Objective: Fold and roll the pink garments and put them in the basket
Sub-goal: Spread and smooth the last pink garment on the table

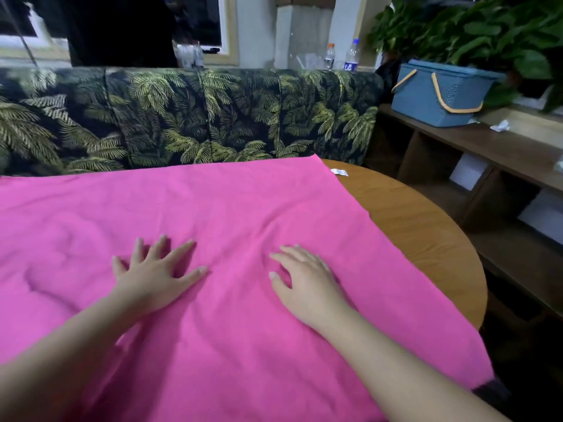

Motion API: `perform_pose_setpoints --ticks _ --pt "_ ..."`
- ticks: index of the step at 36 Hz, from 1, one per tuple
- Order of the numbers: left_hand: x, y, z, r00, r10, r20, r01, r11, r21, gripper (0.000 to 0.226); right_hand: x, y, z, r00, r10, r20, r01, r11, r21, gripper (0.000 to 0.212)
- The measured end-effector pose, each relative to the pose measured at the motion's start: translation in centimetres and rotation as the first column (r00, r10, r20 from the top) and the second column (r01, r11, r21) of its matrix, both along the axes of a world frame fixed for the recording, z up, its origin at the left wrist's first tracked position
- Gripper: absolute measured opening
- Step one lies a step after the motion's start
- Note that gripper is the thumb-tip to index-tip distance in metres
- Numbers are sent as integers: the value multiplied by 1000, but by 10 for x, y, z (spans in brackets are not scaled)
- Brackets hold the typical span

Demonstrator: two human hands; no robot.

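Note:
A large pink garment (231, 208) lies spread flat over a round wooden table (426, 226), with a small white label (339, 172) at its far right corner. My left hand (152, 274) presses on the cloth near the middle, fingers straight and spread. To its right, my right hand (304, 278) rests flat on the fabric with relaxed fingers. Soft wrinkles run across the cloth left of my left hand. The blue basket (441, 92) with orange handles stands on a shelf unit at the far right, well beyond both hands.
A sofa (189, 117) with a palm-leaf print runs behind the table. The wooden shelf unit (493, 153) stands to the right, with crumpled white paper (500, 125) on top. Leafy plants (475, 32) hang over the basket. Two bottles (341, 56) stand on the ledge behind the sofa.

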State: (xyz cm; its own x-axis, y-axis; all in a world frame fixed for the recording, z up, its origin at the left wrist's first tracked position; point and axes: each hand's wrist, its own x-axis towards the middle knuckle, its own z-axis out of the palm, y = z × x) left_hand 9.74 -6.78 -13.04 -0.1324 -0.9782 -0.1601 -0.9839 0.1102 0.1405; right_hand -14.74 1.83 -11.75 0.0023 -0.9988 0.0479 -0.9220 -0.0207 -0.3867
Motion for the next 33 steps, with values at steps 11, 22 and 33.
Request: perform_pose_setpoints --ticks 11,22,33 --pt "5 -21 -13 997 -23 71 28 997 -66 99 -6 -40 -17 978 -6 -208 36 989 141 58" --pt "-8 -73 -10 996 -58 63 62 996 -64 101 -26 -98 -17 970 -7 -244 49 985 166 57" --pt "19 31 -5 793 -606 71 608 793 -24 77 -34 -20 -11 894 371 -252 -328 924 195 58"
